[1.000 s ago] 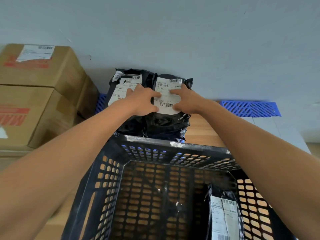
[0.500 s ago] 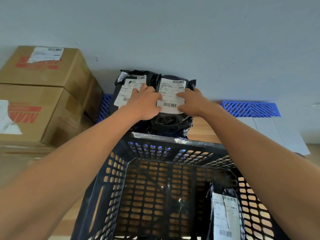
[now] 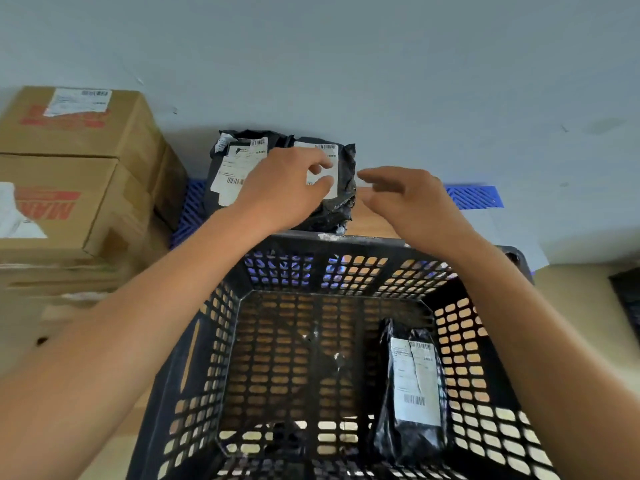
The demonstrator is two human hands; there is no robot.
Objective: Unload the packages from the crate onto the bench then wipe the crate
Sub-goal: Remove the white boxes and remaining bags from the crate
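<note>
nearest, a black slotted crate (image 3: 214, 358) on the wooden desk (image 3: 375, 220), filling the view from 5 to 8 o'clock. inside it, toward 5 o'clock, one black package (image 3: 410, 393) with a white label, leaning by the right wall. beyond the far rim, at 12 o'clock, two more black packages (image 3: 287, 174) side by side on the desk against the pale wall (image 3: 346, 57), labels up. left hand (image 3: 284, 192) over the right-hand one of the pair, fingers loosely curled, gripping nothing; contact with the label impossible to tell. right hand (image 3: 412, 199) at 1 o'clock, just beside that package and apart from it, fingers spread and relaxed, holding nothing. at 9 to 10 o'clock, stacked cardboard boxes (image 3: 79, 168). behind, a blue grid panel (image 3: 474, 197) along the wall.
</note>
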